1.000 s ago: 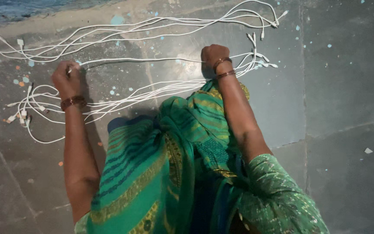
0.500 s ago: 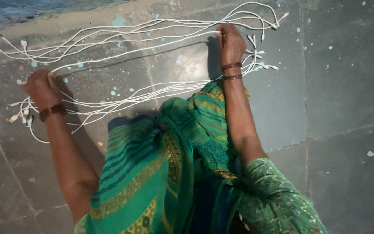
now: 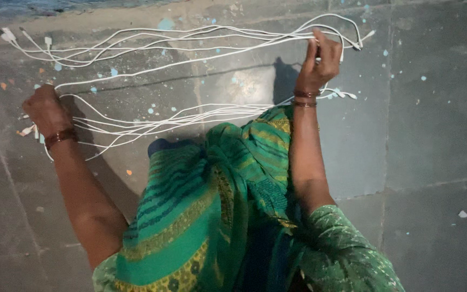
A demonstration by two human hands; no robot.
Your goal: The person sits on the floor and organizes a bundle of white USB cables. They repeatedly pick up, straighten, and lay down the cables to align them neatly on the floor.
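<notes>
— Green cloth drapes nearest, over the lap; beyond it, where do the hands sit?

— Left hand is fisted around one end of a white cable, low by the near bundle of cables on the stone floor. Right hand is raised, fingers pinching the other end, though that grip is partly hidden.

— How far along?

— I'd judge midway: the far bundle lies laid out, and the near one looks unsorted.

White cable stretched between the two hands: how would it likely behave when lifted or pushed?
Probably floppy: the white cable sags and curves between the left hand and right hand. Likely light. It may tangle with the neighbouring cables.
</notes>
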